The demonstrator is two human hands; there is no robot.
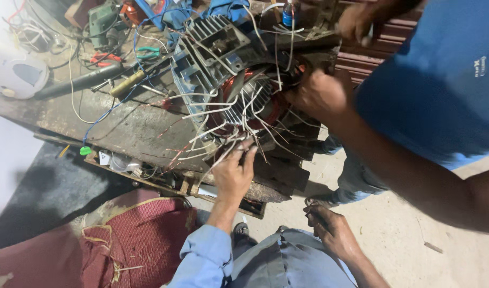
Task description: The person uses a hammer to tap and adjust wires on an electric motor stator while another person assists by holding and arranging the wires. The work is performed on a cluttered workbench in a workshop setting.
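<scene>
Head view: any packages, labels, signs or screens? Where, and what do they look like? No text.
Small label: on the workbench's front edge, left of the person's left hand; squarish, white with a dark mark.
Bottle label: on a small bottle at the top, behind the motor stator; blue band.
Shirt mark: on the co-worker's blue shirt, at right; small, white.
No packages, signs or screens.
</scene>
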